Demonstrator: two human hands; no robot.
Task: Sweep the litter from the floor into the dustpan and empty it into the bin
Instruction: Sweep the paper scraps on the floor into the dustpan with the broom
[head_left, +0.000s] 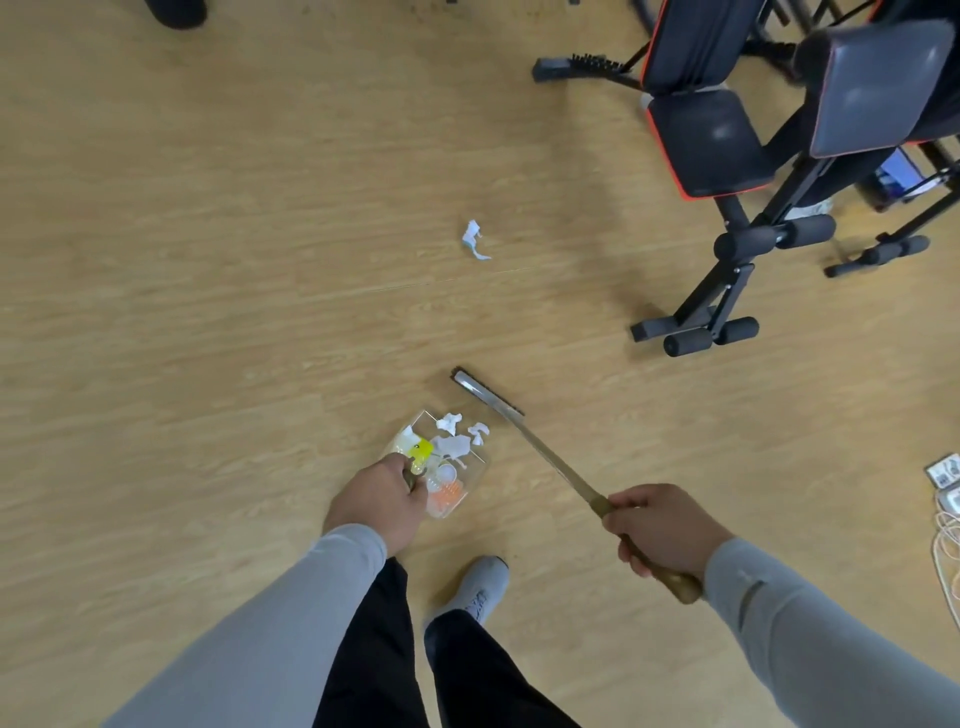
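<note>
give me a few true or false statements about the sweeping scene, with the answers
1. The left hand holds the clear dustpan. True.
2. The dustpan is empty. False: white scraps, a yellow piece and an orange piece lie in it.
3. The right hand grips the broom by its handle. True.
4. All litter is off the floor. False: a crumpled white paper scrap lies further out on the floor.
5. The weight benches stand to the person's left. False: they stand to the right.
</note>
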